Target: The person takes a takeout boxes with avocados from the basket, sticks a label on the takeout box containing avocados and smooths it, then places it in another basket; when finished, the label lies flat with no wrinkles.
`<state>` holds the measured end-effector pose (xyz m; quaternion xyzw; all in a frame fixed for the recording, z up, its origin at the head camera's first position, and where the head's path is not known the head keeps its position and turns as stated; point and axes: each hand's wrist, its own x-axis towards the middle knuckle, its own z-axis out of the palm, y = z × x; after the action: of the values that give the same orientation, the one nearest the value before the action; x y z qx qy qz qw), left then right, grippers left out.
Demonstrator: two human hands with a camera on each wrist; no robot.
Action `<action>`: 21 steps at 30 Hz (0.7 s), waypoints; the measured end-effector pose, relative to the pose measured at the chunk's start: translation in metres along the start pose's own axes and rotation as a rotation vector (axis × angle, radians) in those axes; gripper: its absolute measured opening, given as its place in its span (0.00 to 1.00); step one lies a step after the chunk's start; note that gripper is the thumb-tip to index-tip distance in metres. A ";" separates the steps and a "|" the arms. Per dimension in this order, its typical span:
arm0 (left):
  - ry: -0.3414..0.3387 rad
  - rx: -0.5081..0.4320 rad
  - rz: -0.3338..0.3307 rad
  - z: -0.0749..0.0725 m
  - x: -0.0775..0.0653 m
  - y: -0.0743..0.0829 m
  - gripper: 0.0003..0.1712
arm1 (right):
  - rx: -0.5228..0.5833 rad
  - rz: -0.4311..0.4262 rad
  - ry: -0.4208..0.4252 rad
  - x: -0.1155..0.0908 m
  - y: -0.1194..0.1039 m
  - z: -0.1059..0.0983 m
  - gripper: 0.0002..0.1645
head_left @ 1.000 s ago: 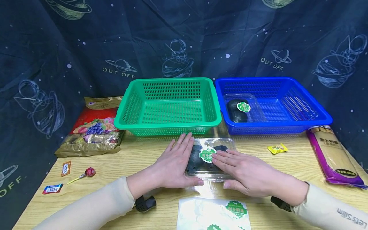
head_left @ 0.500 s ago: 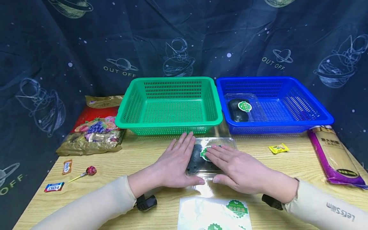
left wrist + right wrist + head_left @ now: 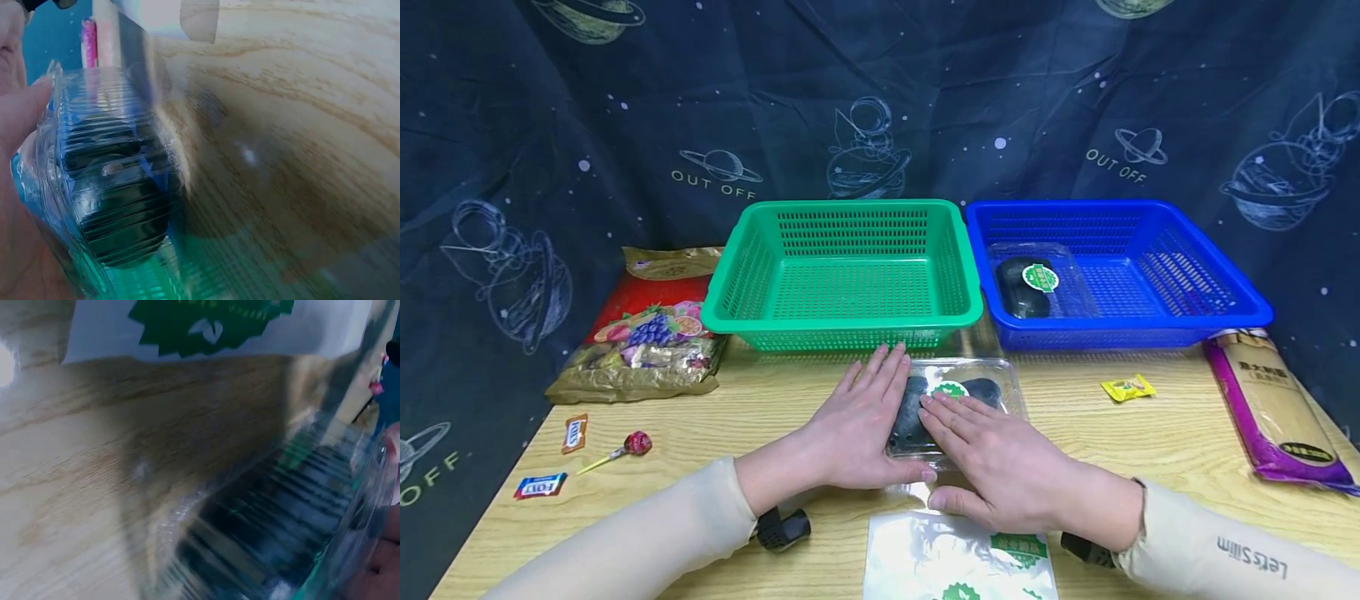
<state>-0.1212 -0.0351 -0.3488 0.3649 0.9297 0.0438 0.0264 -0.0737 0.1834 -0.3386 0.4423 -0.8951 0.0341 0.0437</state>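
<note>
A clear plastic clamshell box (image 3: 1013, 396) with dark rounded items (image 3: 982, 390) inside lies on the wooden table. A round green-and-white sticker (image 3: 950, 388) on its lid is partly under my right fingertips. My left hand (image 3: 859, 429) rests along the box's left side, fingers extended and thumb at the near edge. My right hand (image 3: 1000, 462) lies over the lid with straight fingers, its thumb by the near edge. In the left wrist view, the ribbed box side (image 3: 115, 194) shows beside the left thumb. The right wrist view shows the box (image 3: 269, 519) blurred.
Behind stand a green basket (image 3: 842, 322) and a blue basket (image 3: 1135, 322) holding a similar box (image 3: 1028, 287). A sticker sheet (image 3: 917, 558) lies nearest me. Left are a candy bag (image 3: 643, 333), wrapped sweets (image 3: 540, 486) and a lollipop (image 3: 637, 443); right, a yellow sweet (image 3: 1128, 387) and noodle pack (image 3: 1277, 400).
My right hand has slid left and toward me across the lid, uncovering the box's right part and now covering the lower sticker. The left hand has hardly moved.
</note>
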 end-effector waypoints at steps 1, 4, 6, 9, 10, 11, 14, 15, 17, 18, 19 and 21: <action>0.001 0.001 0.002 0.000 0.000 0.000 0.71 | 0.013 -0.002 0.008 0.000 0.000 0.000 0.44; -0.006 0.004 0.002 0.000 0.000 0.000 0.71 | 0.045 -0.001 0.023 0.003 0.000 0.001 0.43; -0.014 0.001 0.004 0.000 0.001 0.000 0.70 | 0.053 0.015 0.016 0.005 -0.001 0.002 0.43; -0.026 -0.005 0.003 0.000 0.001 0.000 0.70 | 0.035 0.090 0.001 0.010 -0.003 0.004 0.45; -0.026 -0.006 0.006 0.001 0.002 0.000 0.69 | 0.027 0.124 -0.004 0.011 -0.004 0.004 0.46; -0.027 -0.006 0.008 0.001 0.002 0.000 0.69 | 0.019 0.156 -0.011 0.012 -0.005 0.004 0.47; -0.025 0.005 0.010 0.001 0.003 0.000 0.70 | -0.002 0.224 -0.044 0.014 -0.008 0.005 0.50; -0.026 0.010 0.010 0.000 0.003 0.000 0.70 | -0.001 0.231 -0.054 0.015 -0.009 0.005 0.51; -0.035 0.013 0.006 0.000 0.002 0.000 0.71 | 0.007 0.228 -0.078 0.017 -0.011 0.005 0.51; -0.039 0.012 0.003 0.000 0.002 -0.001 0.71 | 0.012 0.221 -0.083 0.017 -0.011 0.005 0.51; -0.041 0.009 0.001 -0.001 0.002 -0.001 0.71 | 0.021 0.214 -0.087 0.018 -0.012 0.005 0.51; -0.044 0.005 0.000 -0.001 0.002 -0.001 0.71 | 0.044 0.202 -0.086 0.018 -0.013 0.004 0.50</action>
<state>-0.1232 -0.0348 -0.3481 0.3657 0.9290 0.0331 0.0459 -0.0743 0.1603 -0.3404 0.3517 -0.9353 0.0388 -0.0081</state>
